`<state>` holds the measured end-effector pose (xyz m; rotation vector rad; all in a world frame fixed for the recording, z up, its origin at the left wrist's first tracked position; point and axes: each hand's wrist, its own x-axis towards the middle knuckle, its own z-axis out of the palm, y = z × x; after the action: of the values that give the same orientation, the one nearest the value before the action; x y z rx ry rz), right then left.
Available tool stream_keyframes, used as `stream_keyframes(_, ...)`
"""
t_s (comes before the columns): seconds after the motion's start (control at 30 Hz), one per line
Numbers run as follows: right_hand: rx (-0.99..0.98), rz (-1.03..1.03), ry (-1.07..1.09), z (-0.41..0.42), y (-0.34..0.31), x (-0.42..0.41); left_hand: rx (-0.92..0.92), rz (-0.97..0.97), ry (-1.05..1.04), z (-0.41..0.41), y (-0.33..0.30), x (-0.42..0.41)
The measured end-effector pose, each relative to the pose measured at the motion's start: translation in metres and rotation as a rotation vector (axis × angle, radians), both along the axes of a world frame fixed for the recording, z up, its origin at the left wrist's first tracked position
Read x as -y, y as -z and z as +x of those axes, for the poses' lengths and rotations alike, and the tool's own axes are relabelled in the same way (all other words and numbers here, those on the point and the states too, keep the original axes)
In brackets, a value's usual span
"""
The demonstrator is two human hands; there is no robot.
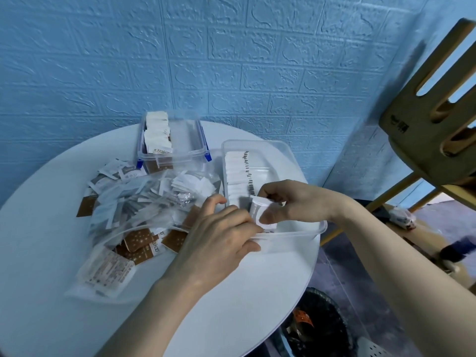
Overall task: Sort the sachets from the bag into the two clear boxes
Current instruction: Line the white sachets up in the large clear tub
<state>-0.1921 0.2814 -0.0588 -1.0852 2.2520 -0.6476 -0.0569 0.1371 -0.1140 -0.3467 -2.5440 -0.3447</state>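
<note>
Round white table [51, 253] against blue wall: right hand [288, 202] pinches small white paper sachet [260, 215] upright inside near end of clear rectangular plastic box [316, 228], row of filed sachets [237, 173] just beyond; left hand [219, 235] curls over the box's near rim.

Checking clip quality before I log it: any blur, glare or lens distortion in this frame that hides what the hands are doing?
Head view: wide-angle bending curves the wall's brick lines and the round table's edge. The left hand and right hand are fairly sharp, and the white sachet they hold shows slight motion blur. The plastic bag throws soft glare that veils some sachets. Lighting is even and bluish.
</note>
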Motion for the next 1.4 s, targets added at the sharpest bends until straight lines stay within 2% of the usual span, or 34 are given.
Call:
stream_keyframes(0.23,-0.031,0.065,-0.096,0.004,0.009,0.012,-0.052,0.103,0.053,0.002,0.003,0.003)
stream_keyframes(0.4,-0.312,0.071,-0.060,0.011,0.016,0.016,-0.065,0.103,0.048,0.002,0.005,0.001)
stream_keyframes(0.47,-0.346,0.053,-0.077,0.014,0.016,0.018,-0.068,0.097,0.054,0.003,0.005,0.001)
stream_keyframes(0.57,-0.272,0.050,-0.092,0.014,0.016,0.018,-0.079,0.058,0.052,0.004,0.002,0.003)
stream_keyframes(0.8,0.109,-0.019,0.025,0.004,-0.001,-0.006,-0.051,-0.041,0.058,0.006,-0.002,0.021)
stream_keyframes(1.0,0.082,-0.104,0.101,0.014,0.008,-0.001,0.008,-0.107,0.084,0.004,-0.005,0.023)
stream_keyframes(1.1,0.150,-0.134,0.144,0.012,0.007,-0.005,0.033,-0.159,0.064,0.002,-0.010,0.025)
stream_keyframes(1.23,0.110,-0.051,0.188,0.007,0.005,-0.011,0.054,-0.146,0.057,0.001,-0.014,0.027)
stream_keyframes(1.4,0.117,-0.121,0.253,0.017,0.014,0.000,0.133,-0.206,0.063,-0.001,-0.017,0.029)
